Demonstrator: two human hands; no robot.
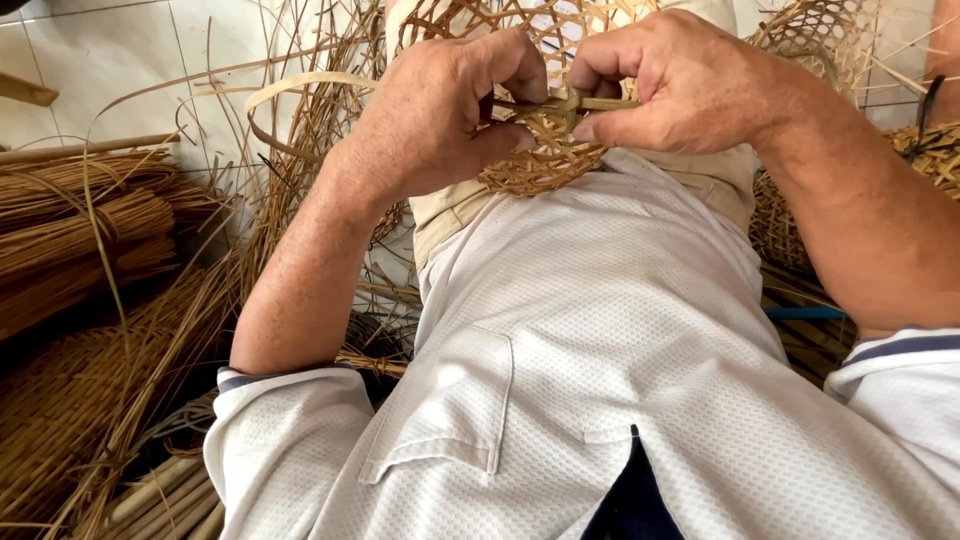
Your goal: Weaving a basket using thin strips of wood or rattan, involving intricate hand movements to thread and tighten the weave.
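Observation:
A small open-weave bamboo basket (535, 165) rests against my lap, its mouth turned away from me. My left hand (440, 110) pinches a thin greenish bamboo strip (600, 102) at the basket's rim. My right hand (680, 85) grips the same strip just to the right, thumb and fingers closed on it. The strip runs level between both hands. A long pale loose strip (300, 82) curves off to the left of the basket.
Bundles of brown reed (80, 215) lie stacked at the left on a pale tiled floor (110, 60). Loose strips (130, 400) spread at lower left. More woven baskets (820, 40) sit at the right. My white shirt (600, 380) fills the foreground.

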